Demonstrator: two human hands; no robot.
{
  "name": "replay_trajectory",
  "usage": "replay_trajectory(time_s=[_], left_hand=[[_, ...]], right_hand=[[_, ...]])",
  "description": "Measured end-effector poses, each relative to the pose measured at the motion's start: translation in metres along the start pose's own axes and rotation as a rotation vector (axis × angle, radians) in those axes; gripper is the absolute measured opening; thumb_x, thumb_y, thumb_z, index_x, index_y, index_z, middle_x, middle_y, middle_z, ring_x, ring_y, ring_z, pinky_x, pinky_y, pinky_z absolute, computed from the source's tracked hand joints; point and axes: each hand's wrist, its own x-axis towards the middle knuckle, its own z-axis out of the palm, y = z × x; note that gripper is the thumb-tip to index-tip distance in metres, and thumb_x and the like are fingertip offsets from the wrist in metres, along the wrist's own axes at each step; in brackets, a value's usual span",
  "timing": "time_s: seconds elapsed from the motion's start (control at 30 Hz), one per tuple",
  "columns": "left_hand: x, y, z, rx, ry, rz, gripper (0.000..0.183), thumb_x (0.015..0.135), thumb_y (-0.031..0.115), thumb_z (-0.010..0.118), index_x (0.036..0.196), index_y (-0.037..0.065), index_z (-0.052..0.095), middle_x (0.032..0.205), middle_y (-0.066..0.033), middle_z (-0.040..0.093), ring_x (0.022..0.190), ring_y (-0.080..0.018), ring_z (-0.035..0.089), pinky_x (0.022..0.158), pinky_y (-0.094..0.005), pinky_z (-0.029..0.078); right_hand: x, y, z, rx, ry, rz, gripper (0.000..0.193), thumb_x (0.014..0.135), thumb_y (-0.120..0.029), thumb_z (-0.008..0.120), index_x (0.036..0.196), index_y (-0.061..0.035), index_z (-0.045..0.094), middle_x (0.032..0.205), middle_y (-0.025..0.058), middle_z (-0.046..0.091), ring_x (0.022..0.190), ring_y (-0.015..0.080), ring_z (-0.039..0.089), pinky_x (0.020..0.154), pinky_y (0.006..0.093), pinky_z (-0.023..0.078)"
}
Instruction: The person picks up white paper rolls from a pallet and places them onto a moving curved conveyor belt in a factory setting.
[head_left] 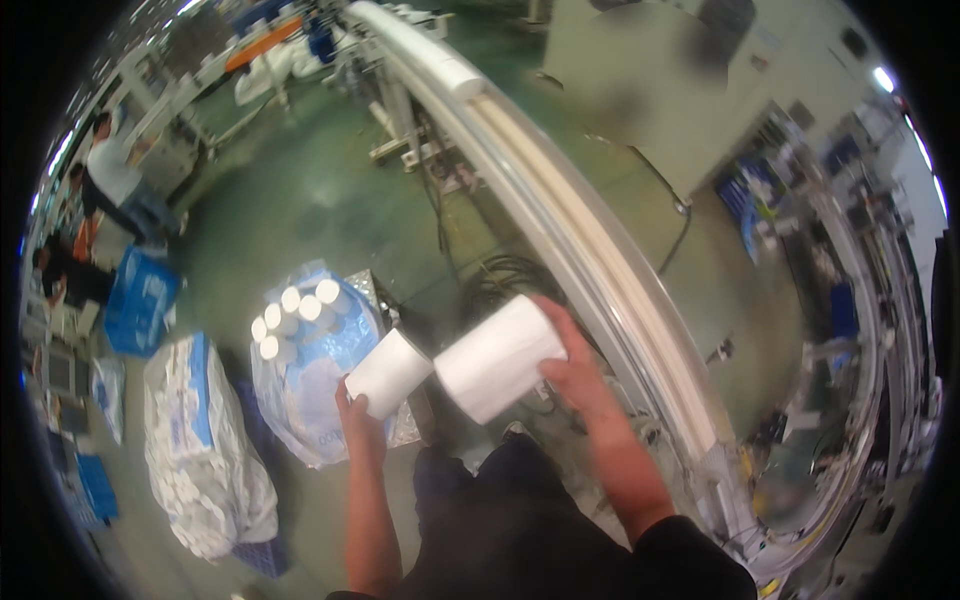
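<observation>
In front of my body, my left hand (360, 412) grips the lower end of a white paper roll (390, 373), fingers wrapped round it. Close beside it, a second white paper roll (492, 362), which looks larger, sits in my right hand (572, 358), held at its right end. Both are tilted, and their near ends almost meet. To the left of my left hand lies a blue and clear plastic bag (335, 365), with several short white rolls (283, 318) standing on or in its far part.
A long conveyor rail (590, 270) curves past on my right, with another white roll (450, 75) at its far end. Coiled cables (510, 280) lie beneath it. A filled plastic sack (195, 450) and a blue crate (142, 300) stand left. People (125, 180) work at far left.
</observation>
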Motion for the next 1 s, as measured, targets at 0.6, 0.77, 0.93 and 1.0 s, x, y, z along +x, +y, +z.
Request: replay_trajectory(time_s=[0.6,0.77,0.93,1.0], left_hand=[[-0.066,0.018,0.148,-0.651,-0.168,-0.336,0.060,0.089,0.046,0.055,0.139,0.013,0.051,0.139,-0.0107,0.057,0.120,-0.0317,0.058,0.085,-0.0471,0.054],[-0.060,0.018,0.167,-0.619,-0.358,-0.367,0.065,0.086,0.048,0.057,0.141,0.016,0.050,0.142,-0.0088,0.055,0.123,-0.0335,0.056,0.090,-0.0503,0.052],[-0.063,0.031,0.168,-0.664,-0.419,-0.384,0.069,0.086,0.048,0.058,0.144,0.011,0.048,0.146,-0.0089,0.053,0.130,-0.0342,0.053,0.105,-0.0506,0.047],[-0.062,0.036,0.169,-0.549,-0.460,-0.317,0.075,0.084,0.047,0.062,0.146,0.009,0.045,0.144,-0.0099,0.052,0.130,-0.0337,0.052,0.107,-0.0480,0.045]], right_hand=[[-0.104,-0.120,-0.030,-1.169,0.363,-0.292,0.109,0.068,-0.025,0.086,0.155,-0.0032,0.024,0.143,0.0216,0.048,0.126,0.0391,0.054,0.100,0.0439,0.050],[-0.125,-0.101,-0.040,-0.842,0.484,-0.247,0.110,0.067,-0.020,0.085,0.156,-0.0040,0.023,0.141,0.0233,0.049,0.127,0.0360,0.054,0.106,0.0439,0.044],[-0.131,-0.083,-0.039,-0.805,0.510,-0.220,0.110,0.067,-0.016,0.085,0.156,-0.0024,0.021,0.142,0.0230,0.046,0.128,0.0347,0.051,0.108,0.0452,0.041],[-0.132,-0.079,-0.039,-0.763,0.509,-0.206,0.110,0.067,-0.014,0.084,0.156,-0.0020,0.021,0.143,0.0222,0.045,0.128,0.0334,0.051,0.108,0.0442,0.040]])
